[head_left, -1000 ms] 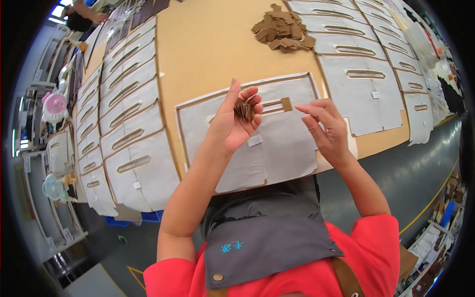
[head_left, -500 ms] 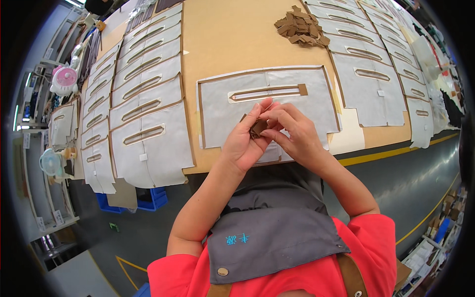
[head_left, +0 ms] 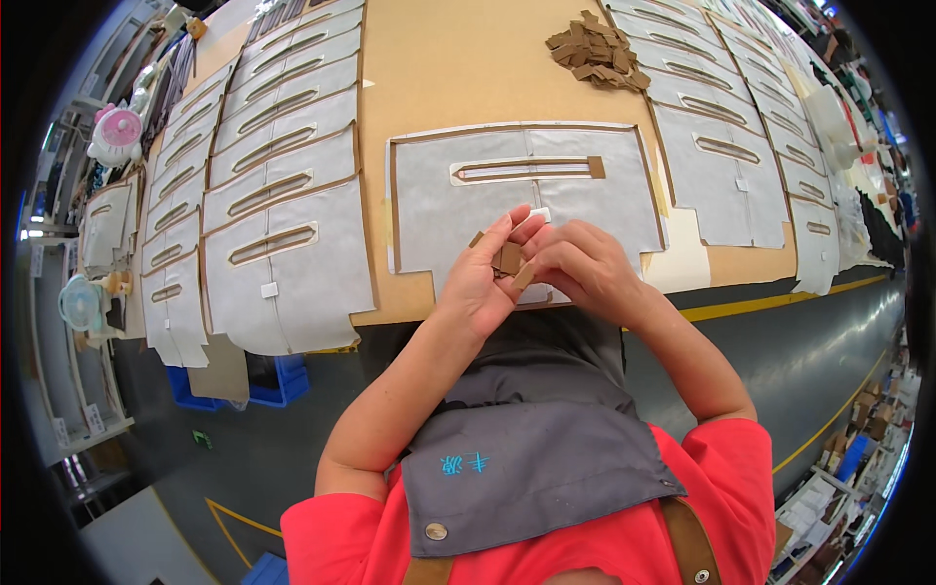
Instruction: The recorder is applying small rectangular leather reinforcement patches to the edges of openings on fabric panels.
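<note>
My left hand (head_left: 478,291) is turned palm up and cups a few small brown fabric pieces (head_left: 506,258) against its fingers. Close beside it, my right hand (head_left: 590,265) pinches one brown fabric piece (head_left: 525,276) between thumb and fingertips, at the edge of the left palm. Both hands hover over the near part of a grey fabric panel (head_left: 419,205) with brown edges. The panel has a long zippered slot (head_left: 526,173) in a white border, and a brown tab (head_left: 597,167) covers its right end. A white label (head_left: 540,214) shows just beyond my fingertips.
A heap of brown fabric pieces (head_left: 597,54) lies at the table's far right. Overlapping rows of similar grey panels (head_left: 292,283) line the left side, and more panels (head_left: 726,185) line the right. Blue crates (head_left: 280,380) stand under the table's left edge.
My right hand has drawn slightly right, away from the left palm, with one brown piece now showing in its pinch. My left hand has opened a little, showing more of its pieces.
</note>
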A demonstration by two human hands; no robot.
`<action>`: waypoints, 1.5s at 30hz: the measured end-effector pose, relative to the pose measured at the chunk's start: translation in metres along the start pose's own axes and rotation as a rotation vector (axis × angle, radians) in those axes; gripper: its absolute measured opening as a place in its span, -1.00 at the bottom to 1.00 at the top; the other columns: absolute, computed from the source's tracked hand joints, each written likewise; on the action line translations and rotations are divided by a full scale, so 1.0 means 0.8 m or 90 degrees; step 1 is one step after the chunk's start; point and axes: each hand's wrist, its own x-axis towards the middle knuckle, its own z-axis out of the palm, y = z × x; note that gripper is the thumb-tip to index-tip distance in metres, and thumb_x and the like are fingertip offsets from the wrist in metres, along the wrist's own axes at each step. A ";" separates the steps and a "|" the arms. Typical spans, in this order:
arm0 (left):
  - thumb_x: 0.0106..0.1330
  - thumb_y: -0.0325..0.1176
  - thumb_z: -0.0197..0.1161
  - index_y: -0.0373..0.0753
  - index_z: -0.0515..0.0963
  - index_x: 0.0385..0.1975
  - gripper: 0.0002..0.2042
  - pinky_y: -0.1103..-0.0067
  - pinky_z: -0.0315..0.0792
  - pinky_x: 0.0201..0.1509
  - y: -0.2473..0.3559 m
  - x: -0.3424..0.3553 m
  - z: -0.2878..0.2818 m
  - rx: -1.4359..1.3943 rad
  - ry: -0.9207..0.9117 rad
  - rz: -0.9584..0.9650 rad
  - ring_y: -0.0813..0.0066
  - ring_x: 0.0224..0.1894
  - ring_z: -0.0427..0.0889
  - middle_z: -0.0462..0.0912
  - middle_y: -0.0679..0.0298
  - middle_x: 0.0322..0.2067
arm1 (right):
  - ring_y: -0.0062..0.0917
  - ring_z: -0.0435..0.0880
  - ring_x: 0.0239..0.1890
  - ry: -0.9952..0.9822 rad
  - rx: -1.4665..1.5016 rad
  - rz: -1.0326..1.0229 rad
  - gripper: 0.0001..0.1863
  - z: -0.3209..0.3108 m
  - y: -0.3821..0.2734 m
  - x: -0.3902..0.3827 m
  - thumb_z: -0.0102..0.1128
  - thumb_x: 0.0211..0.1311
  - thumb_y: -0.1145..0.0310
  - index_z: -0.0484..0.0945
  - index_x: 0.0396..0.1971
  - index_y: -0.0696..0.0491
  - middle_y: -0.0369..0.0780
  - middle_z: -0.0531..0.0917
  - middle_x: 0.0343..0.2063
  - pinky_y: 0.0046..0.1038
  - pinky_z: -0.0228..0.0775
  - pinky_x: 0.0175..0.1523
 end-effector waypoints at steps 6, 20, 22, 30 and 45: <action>0.44 -0.29 0.24 -0.31 0.51 0.09 -0.68 0.71 0.36 -0.29 0.023 -0.022 -0.038 0.177 -0.073 0.043 0.67 -0.36 0.43 0.46 0.43 -0.38 | -0.41 0.59 -0.41 0.074 -0.067 -0.015 -0.72 -0.016 -0.001 -0.009 0.43 -0.06 0.55 0.54 -0.33 0.01 -0.28 0.62 -0.35 -0.42 0.45 -0.35; 0.24 -0.55 0.41 -0.25 0.69 -0.31 -0.92 0.77 0.19 -0.40 0.041 -0.036 -0.040 0.604 -0.046 0.417 0.83 -0.46 0.32 0.57 0.50 -0.42 | -0.61 0.56 -0.41 0.029 0.369 0.422 -0.83 0.020 -0.016 0.011 0.36 0.27 0.41 0.57 -0.25 0.13 -0.26 0.63 -0.37 -0.57 0.44 -0.27; 0.24 -0.53 0.41 -0.26 0.68 -0.32 -0.93 0.78 0.20 -0.40 0.054 -0.030 -0.045 0.645 -0.006 0.358 0.84 -0.46 0.34 0.57 0.50 -0.46 | -0.59 0.56 -0.42 0.014 0.393 0.453 -0.82 0.024 -0.007 0.020 0.35 0.28 0.38 0.58 -0.24 0.13 -0.25 0.62 -0.35 -0.56 0.44 -0.27; 0.27 -0.36 0.41 -0.28 0.67 -0.32 -0.87 0.78 0.22 -0.46 0.130 0.021 -0.052 0.628 0.119 0.322 0.83 -0.46 0.41 0.60 0.50 -0.46 | -0.36 0.49 -0.05 -0.130 -0.087 0.129 -0.44 0.052 0.057 0.037 0.45 0.03 0.25 0.57 0.09 -0.01 -0.29 0.54 -0.04 -0.36 0.40 0.02; 0.23 -0.34 0.39 -0.29 0.68 -0.32 -0.84 0.76 0.30 -0.34 0.156 0.076 -0.038 0.776 0.166 0.155 0.77 -0.42 0.45 0.61 0.46 -0.46 | -0.45 0.46 -0.06 -0.129 -0.095 0.115 -0.47 0.061 0.070 0.027 0.43 0.01 0.23 0.56 0.03 0.01 -0.33 0.50 -0.05 -0.36 0.34 0.02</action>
